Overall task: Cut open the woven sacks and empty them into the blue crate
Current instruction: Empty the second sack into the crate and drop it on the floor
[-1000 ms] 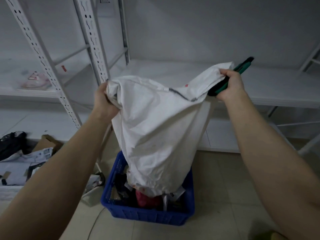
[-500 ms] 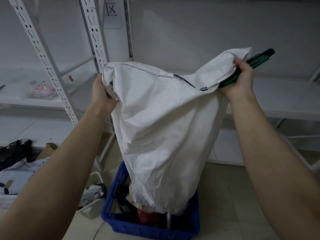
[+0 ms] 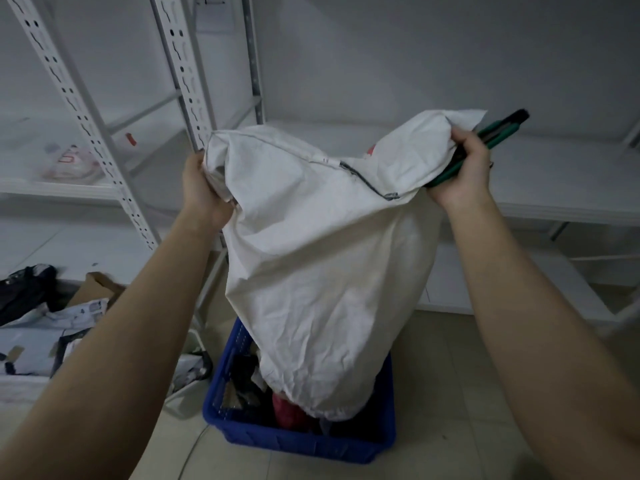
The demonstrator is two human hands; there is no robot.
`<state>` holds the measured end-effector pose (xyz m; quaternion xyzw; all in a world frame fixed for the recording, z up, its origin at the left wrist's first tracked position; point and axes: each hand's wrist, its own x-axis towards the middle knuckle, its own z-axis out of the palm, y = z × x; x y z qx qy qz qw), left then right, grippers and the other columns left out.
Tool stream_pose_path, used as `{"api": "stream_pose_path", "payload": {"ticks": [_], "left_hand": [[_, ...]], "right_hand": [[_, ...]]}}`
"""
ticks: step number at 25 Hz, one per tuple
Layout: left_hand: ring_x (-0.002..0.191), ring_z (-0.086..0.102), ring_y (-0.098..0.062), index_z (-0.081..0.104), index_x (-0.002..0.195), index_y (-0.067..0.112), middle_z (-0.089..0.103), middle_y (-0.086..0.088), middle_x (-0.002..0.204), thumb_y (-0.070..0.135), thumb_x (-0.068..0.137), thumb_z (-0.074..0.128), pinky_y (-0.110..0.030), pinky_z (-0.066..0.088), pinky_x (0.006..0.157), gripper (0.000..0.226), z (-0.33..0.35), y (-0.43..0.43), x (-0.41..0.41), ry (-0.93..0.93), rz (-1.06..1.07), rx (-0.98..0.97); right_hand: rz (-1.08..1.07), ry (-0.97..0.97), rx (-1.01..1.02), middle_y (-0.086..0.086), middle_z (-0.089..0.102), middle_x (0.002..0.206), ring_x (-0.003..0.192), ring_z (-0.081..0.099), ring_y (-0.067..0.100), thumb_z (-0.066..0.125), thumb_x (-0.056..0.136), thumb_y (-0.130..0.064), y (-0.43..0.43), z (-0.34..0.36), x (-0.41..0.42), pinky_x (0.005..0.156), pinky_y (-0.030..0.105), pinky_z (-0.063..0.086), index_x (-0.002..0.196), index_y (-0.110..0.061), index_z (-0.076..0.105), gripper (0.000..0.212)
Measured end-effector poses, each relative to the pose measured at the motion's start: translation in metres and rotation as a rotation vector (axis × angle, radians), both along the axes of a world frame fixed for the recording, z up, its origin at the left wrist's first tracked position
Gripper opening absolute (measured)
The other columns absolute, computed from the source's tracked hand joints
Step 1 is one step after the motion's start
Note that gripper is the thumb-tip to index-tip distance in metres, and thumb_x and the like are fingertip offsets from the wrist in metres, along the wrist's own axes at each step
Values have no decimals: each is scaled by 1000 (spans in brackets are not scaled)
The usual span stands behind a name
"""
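Crinkled woven sack sagged into blue crate; left hand, right hand clamp corners, right also green cutter.

The tiled floor carries the blue crate. Left of it lie a heap of mailers, a cardboard box and a dark bag. A packet lies on the left shelf.

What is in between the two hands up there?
In the head view, the white woven sack stretches between the left hand and the right hand, each gripping a top corner. The right hand also holds a green cutter.
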<state>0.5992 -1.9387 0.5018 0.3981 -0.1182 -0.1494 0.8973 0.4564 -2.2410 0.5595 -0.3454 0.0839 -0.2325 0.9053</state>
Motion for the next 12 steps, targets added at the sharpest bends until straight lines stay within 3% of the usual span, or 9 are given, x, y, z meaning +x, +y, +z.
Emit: {"api": "stream_pose_path", "payload": {"ticks": [4, 7, 9, 12], "left_hand": [[125, 48, -29, 57, 125, 16, 54, -9, 131, 52, 88, 39, -40, 34, 108, 55, -21, 9, -21, 54, 64, 158], [120, 55, -25, 55, 129, 14, 58, -9, 129, 61, 91, 29, -39, 43, 103, 66, -10, 15, -50, -88, -58, 224], [112, 59, -21, 58, 121, 16, 64, -4, 118, 58, 92, 32, -36, 52, 89, 57, -6, 18, -67, -118, -65, 412], [99, 60, -21, 59, 104, 12, 63, -3, 101, 32, 86, 64, -32, 51, 72, 27, -16, 13, -80, 25, 73, 689]], "right_hand": [[-29, 146, -4, 7, 66, 107, 104, 64, 27, 57, 83, -18, -2, -28, -1, 80, 35, 55, 102, -13, 62, 20], [-105, 343, -74, 7, 67, 109, 99, 65, 27, 62, 80, -16, -5, -37, 1, 75, 37, 55, 99, -12, 63, 19], [-171, 463, -111, 9, 68, 111, 96, 66, 28, 67, 77, -14, -9, -44, -1, 78, 43, 55, 99, -10, 65, 22], [-181, 523, -134, 11, 69, 107, 92, 67, 27, 71, 77, -14, -8, -62, -7, 71, 41, 57, 107, -7, 66, 31]]}}
